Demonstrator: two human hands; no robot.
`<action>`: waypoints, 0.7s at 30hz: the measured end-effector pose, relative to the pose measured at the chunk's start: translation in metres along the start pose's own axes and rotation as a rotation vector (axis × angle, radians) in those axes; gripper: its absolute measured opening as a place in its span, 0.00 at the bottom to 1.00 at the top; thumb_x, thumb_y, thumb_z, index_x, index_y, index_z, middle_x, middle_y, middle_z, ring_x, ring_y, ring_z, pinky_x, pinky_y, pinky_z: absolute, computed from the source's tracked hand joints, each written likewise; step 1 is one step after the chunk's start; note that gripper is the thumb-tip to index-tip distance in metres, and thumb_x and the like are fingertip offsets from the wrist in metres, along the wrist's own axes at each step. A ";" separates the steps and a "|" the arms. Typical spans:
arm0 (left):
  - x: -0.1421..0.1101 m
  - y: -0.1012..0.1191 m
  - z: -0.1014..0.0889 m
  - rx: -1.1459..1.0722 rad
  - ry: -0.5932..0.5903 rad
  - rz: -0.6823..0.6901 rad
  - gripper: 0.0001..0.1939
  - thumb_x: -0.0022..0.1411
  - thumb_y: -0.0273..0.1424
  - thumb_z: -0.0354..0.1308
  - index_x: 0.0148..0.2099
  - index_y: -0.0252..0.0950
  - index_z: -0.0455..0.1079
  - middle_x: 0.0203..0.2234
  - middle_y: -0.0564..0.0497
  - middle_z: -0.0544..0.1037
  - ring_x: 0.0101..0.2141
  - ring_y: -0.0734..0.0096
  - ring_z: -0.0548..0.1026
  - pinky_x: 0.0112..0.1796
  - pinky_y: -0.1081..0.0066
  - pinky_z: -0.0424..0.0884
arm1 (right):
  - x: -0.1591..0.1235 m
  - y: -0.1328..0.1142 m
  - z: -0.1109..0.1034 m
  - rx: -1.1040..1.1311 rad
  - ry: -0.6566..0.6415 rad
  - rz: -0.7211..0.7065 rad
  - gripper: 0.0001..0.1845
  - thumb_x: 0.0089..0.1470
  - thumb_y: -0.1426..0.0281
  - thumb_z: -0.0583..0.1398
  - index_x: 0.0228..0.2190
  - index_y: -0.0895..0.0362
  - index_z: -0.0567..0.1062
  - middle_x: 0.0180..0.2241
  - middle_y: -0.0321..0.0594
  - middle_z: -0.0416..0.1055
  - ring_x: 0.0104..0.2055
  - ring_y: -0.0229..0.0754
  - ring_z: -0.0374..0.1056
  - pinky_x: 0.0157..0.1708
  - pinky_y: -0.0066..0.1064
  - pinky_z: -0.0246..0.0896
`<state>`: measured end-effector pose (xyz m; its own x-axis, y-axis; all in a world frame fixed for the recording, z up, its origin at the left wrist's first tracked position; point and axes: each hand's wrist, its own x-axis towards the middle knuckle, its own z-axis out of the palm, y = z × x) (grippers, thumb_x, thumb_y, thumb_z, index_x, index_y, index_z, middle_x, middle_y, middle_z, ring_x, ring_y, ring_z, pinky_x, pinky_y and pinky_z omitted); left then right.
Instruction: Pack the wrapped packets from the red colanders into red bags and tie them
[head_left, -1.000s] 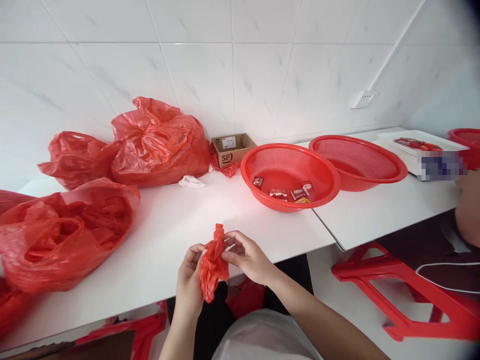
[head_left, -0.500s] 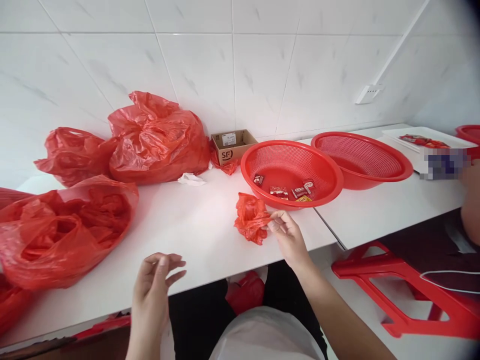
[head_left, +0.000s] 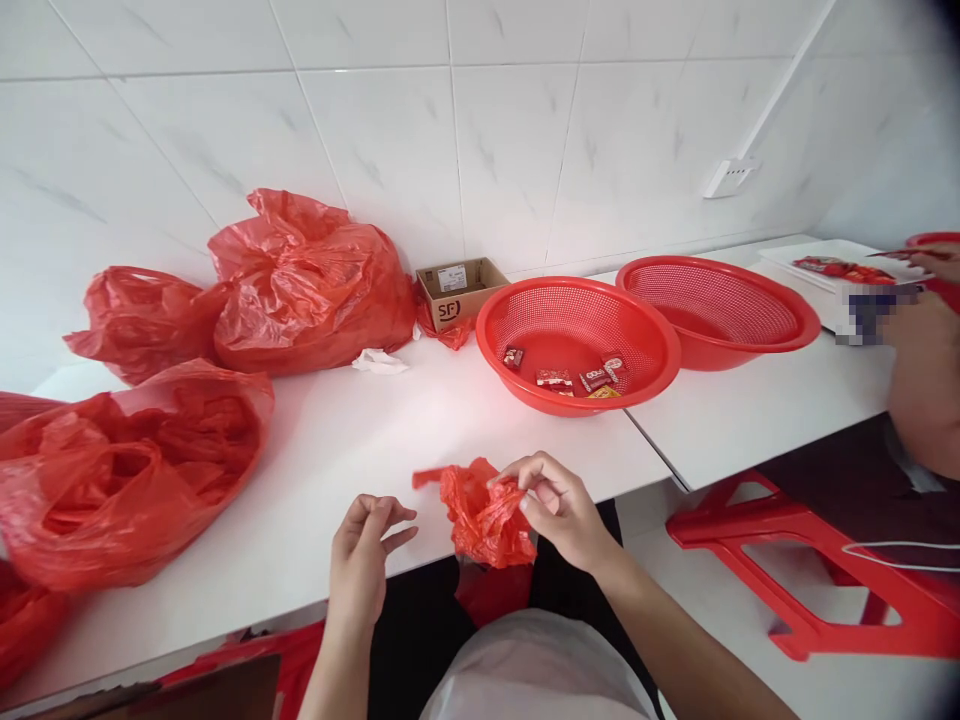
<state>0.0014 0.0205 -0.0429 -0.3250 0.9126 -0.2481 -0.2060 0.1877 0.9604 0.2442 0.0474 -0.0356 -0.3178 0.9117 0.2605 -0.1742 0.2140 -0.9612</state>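
Observation:
A small crumpled red plastic bag (head_left: 491, 515) hangs over the table's front edge, its upper right side pinched in my right hand (head_left: 559, 505). One narrow strip of the bag sticks out to the left. My left hand (head_left: 367, 555) is a short way left of the bag, not touching it, with its fingers apart and nothing visible in them. Beyond my right hand stands a red perforated basket (head_left: 517, 300) with several small wrapped packets (head_left: 555, 380) on its bottom.
Large red plastic bags (head_left: 307, 290) stand against the wall, and an open bag (head_left: 135, 470) full of crumpled red plastic lies at left. A small cardboard box (head_left: 461, 293), a white tissue (head_left: 379, 361) and a second red basket (head_left: 720, 300) are farther back. Another person's arm (head_left: 926, 380) reaches in at right, above a red stool (head_left: 810, 560).
My right hand has brought the red plastic bag toward me and slightly left. My left hand has moved right, closer to the bag. The other person's hand has shifted at the tray.

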 end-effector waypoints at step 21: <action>0.015 -0.008 -0.023 -0.058 0.260 0.107 0.12 0.46 0.37 0.64 0.31 0.38 0.67 0.24 0.54 0.73 0.26 0.70 0.73 0.28 0.71 0.71 | 0.002 -0.016 0.002 -0.495 -0.107 -0.155 0.04 0.58 0.71 0.56 0.30 0.53 0.65 0.26 0.34 0.66 0.25 0.34 0.59 0.26 0.26 0.57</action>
<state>-0.0235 0.0242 -0.0573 -0.5722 0.8007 -0.1776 -0.2078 0.0680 0.9758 0.2444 0.0451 -0.0196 -0.4212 0.8207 0.3861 0.2260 0.5072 -0.8317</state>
